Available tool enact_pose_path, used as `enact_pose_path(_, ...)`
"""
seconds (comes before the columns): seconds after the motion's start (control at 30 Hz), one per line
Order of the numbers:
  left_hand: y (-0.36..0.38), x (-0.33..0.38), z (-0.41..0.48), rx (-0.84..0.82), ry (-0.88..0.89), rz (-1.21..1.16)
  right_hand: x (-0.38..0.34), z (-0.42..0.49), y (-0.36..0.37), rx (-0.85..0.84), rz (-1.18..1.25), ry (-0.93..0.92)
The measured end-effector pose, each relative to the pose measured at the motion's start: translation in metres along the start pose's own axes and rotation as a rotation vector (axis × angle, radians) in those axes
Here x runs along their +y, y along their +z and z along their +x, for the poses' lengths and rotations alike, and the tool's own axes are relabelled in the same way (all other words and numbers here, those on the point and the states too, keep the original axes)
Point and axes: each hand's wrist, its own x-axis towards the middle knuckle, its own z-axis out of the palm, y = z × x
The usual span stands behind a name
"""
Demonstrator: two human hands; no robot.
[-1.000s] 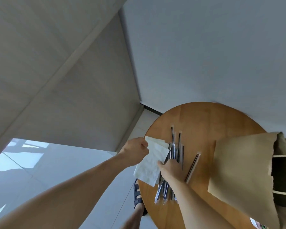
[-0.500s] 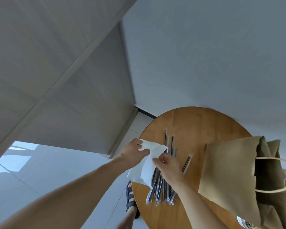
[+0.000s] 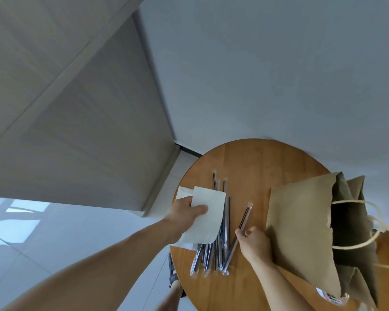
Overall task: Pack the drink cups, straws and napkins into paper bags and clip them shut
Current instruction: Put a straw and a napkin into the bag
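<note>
My left hand [image 3: 186, 213] holds a white napkin [image 3: 211, 216] lifted over the left edge of the round wooden table [image 3: 256, 158], thumb on top. More napkin [image 3: 182, 192] shows beneath it. Several wrapped dark straws [image 3: 213, 254] lie in a loose pile on the table. My right hand [image 3: 254, 243] pinches one straw [image 3: 245, 217] that lies apart on the pile's right side. An open brown paper bag [image 3: 301, 232] with rope handles stands to the right, its mouth facing right. A cup [image 3: 330, 297] peeks out below the bag.
The table stands in a corner, with white walls behind it and to the left. White tiled floor lies to the left. My sandalled foot [image 3: 173, 274] is under the table's left edge.
My right hand let go of the napkin and moved right onto the separate straw. My left hand now holds the napkin alone, spread flatter.
</note>
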Motion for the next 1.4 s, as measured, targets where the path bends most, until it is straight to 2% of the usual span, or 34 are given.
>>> enact_pose_path(0.2, 0.006, 0.000, 0.000, 0.058, 0.057, 0.111, 0.002, 0.008, 0.014, -0.042, -0.168, 0.027)
enact_pose_path(0.4, 0.016, 0.023, -0.013, 0.098, 0.130, 0.181, -0.036, -0.017, -0.027, 0.083, -0.024, -0.097)
enact_pose_path(0.57, 0.027, 0.069, -0.041, 0.079, 0.255, 0.084, -0.090, -0.057, -0.093, 0.179, 0.276, -0.421)
enact_pose_path(0.67, 0.034, 0.106, -0.067, 0.068, 0.330, 0.036, -0.106, -0.082, -0.121, 0.207, 0.358, -0.547)
enact_pose_path(0.83, 0.042, 0.148, -0.108, -0.060, 0.412, -0.081, -0.113, -0.108, -0.158, 0.240, 0.311, -0.647)
enact_pose_path(1.0, 0.053, 0.166, -0.135, -0.103, 0.519, -0.108, -0.115, -0.128, -0.192, 0.301, 0.276, -0.746)
enact_pose_path(1.17, 0.063, 0.199, -0.166, -0.167, 0.596, -0.083, -0.112, -0.142, -0.238, 0.430, 0.459, -0.708)
enact_pose_path(1.23, 0.068, 0.211, -0.178, -0.246, 0.612, -0.038, -0.109, -0.146, -0.265, 0.326, 0.568, -0.690)
enact_pose_path(1.33, 0.083, 0.223, -0.193, -0.368, 0.608, 0.027, -0.102, -0.150, -0.295, -0.006, 0.672, -0.757)
enact_pose_path(1.4, 0.097, 0.228, -0.198, -0.416, 0.611, 0.050, -0.096, -0.152, -0.306, -0.066, 0.621, -0.777)
